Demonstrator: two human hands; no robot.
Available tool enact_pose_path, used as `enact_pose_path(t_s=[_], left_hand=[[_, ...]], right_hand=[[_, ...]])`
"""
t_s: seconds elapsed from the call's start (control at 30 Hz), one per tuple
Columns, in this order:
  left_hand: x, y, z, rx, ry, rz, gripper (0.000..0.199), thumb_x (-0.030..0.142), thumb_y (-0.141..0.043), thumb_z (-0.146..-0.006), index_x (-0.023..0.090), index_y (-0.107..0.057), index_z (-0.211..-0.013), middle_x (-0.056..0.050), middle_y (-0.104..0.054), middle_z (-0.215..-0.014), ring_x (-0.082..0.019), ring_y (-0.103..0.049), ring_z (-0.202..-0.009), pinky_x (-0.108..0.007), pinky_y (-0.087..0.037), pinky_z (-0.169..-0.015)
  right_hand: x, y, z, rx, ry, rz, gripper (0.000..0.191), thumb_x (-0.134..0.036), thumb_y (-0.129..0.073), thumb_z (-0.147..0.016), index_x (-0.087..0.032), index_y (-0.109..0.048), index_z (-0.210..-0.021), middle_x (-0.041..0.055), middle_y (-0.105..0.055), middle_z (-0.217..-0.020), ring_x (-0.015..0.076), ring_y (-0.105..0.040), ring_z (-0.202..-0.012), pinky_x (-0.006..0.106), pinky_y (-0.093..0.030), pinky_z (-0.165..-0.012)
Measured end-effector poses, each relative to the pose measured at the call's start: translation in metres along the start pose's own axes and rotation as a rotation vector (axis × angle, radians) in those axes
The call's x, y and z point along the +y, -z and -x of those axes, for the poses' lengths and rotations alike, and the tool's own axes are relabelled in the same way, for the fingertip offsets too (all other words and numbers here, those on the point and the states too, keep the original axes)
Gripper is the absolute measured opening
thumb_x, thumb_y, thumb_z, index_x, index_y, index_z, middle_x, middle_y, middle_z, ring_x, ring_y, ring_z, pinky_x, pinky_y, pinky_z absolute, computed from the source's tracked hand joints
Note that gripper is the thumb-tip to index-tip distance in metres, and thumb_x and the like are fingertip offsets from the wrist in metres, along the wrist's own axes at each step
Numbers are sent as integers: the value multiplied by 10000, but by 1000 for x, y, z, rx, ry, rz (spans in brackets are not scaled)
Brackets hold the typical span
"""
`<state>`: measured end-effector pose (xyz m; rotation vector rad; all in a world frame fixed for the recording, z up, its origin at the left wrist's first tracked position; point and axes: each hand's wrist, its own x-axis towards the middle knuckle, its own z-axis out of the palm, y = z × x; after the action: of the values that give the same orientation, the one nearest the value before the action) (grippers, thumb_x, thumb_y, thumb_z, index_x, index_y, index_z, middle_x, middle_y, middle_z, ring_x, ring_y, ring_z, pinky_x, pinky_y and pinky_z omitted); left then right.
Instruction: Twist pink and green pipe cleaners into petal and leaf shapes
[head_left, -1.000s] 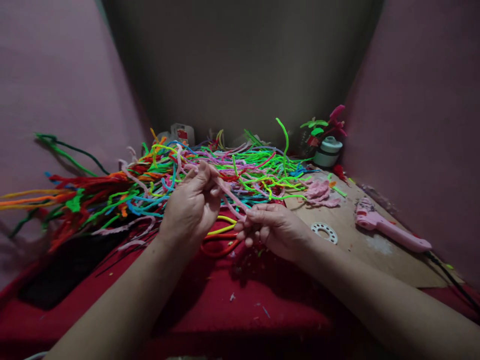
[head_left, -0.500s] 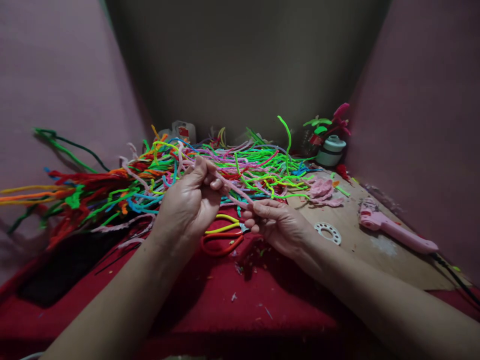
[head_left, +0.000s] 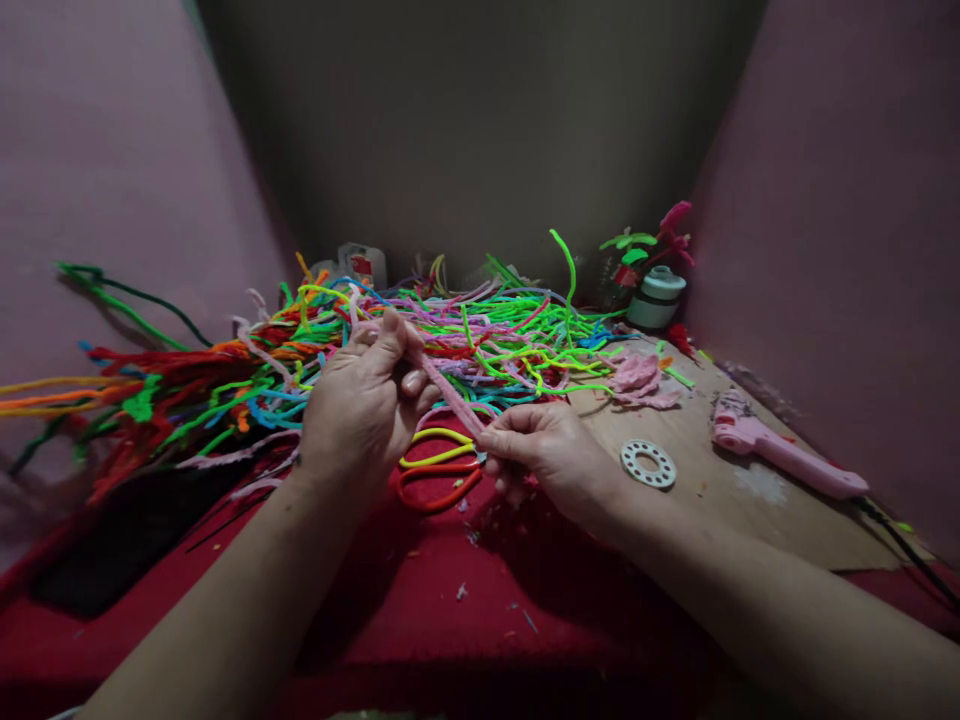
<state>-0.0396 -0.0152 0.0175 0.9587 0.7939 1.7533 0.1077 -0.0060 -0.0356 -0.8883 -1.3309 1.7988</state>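
Note:
Stretched between my two hands is a pink pipe cleaner (head_left: 452, 393), its strands lying side by side and slanting down to the right. My left hand (head_left: 367, 390) pinches its upper end between thumb and fingers. The lower end sits in the pinch of my right hand (head_left: 540, 450), whose fingertips partly hide it. Under the pink strands, on the red cloth (head_left: 420, 600), lie pliers (head_left: 439, 476) with one yellow and one red handle; my right hand covers part of their jaws.
A heap of coloured pipe cleaners (head_left: 517, 330) spreads behind my hands. On the brown board (head_left: 720, 510) are a pink fuzzy flower piece (head_left: 641, 380), a white ring with holes (head_left: 648, 464) and a pink glue gun (head_left: 787, 455). A lidded jar (head_left: 656, 298) stands behind; a black flat object (head_left: 112, 550) lies left.
The pink strands, spread apart in a loop before, now run close together between my hands. My right hand has shifted slightly left, and the whole view has moved a little.

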Motion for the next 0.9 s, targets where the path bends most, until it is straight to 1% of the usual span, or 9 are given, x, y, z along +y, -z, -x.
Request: enact_pose_path(t_s=[0.13, 0.2, 0.23, 0.33, 0.4, 0.47, 0.6, 0.67, 0.9], left_hand=[[-1, 11, -9, -83, 21, 21, 191, 347, -687, -722, 179, -607, -768, 30, -526, -673, -33, -417, -468, -152, -350, -396], [-5, 16, -12, -140, 153, -56, 307, 369, -734, -660, 180, -634, -880, 14, -571, -727, -46, -464, -496, -165, -366, -408], [-9, 18, -13, -177, 253, -141, 332, 328, -758, -634, 167, -644, -900, 8, -580, -715, -50, -475, -496, -167, -370, -416], [-21, 19, -10, -344, 431, -367, 221, 281, -730, -669, 112, -666, -795, -11, -587, -640, -53, -485, -488, -169, -378, -448], [-27, 17, -6, -387, 414, -450, 192, 288, -697, -706, 101, -664, -734, -20, -594, -622, -61, -506, -513, -170, -393, -484], [-30, 15, -3, -370, 372, -476, 180, 283, -690, -712, 105, -665, -718, -26, -613, -633, -74, -538, -545, -179, -418, -523], [-30, 13, -3, -329, 383, -404, 142, 258, -700, -697, 121, -664, -711, -26, -640, -652, -85, -569, -533, -192, -445, -529], [-29, 12, -2, -338, 416, -360, 125, 250, -697, -700, 130, -661, -707, -7, -619, -595, -82, -558, -486, -191, -443, -495], [-28, 7, 2, -345, 365, -319, 122, 233, -719, -673, 122, -670, -665, 12, -590, -545, -51, -533, -473, -151, -421, -486]], right_hand=[[1, 3, -2, 66, 106, -37, 238, -312, -683, -703, -134, -554, -614, -24, -570, -499, 48, -469, -363, 154, -333, -335], [1, 6, -4, 102, 103, -101, 243, -326, -694, -689, -137, -551, -632, -25, -582, -515, 49, -482, -370, 149, -332, -336], [1, 6, -4, 113, 90, -123, 244, -325, -701, -681, -138, -550, -639, -23, -589, -522, 52, -491, -374, 147, -332, -335], [1, 8, -5, 108, 56, -161, 246, -319, -711, -673, -132, -551, -651, -13, -596, -530, 60, -508, -385, 146, -335, -332], [2, 9, -5, 75, 41, -189, 240, -309, -712, -675, -123, -560, -661, -3, -603, -543, 66, -520, -393, 150, -353, -338], [3, 11, -7, -5, 25, -239, 213, -285, -696, -696, -105, -582, -685, 17, -622, -581, 76, -552, -427, 156, -393, -367], [4, 14, -10, -253, -24, -375, 190, -269, -599, -784, -81, -618, -759, 55, -647, -624, 107, -601, -485, 185, -456, -421], [5, 15, -10, -323, -66, -432, 182, -248, -568, -811, -76, -624, -791, 54, -647, -628, 112, -608, -490, 192, -466, -431], [4, 13, -10, -277, -193, -565, 140, -141, -536, -835, -79, -609, -733, 19, -610, -561, 80, -579, -447, 150, -420, -398]])
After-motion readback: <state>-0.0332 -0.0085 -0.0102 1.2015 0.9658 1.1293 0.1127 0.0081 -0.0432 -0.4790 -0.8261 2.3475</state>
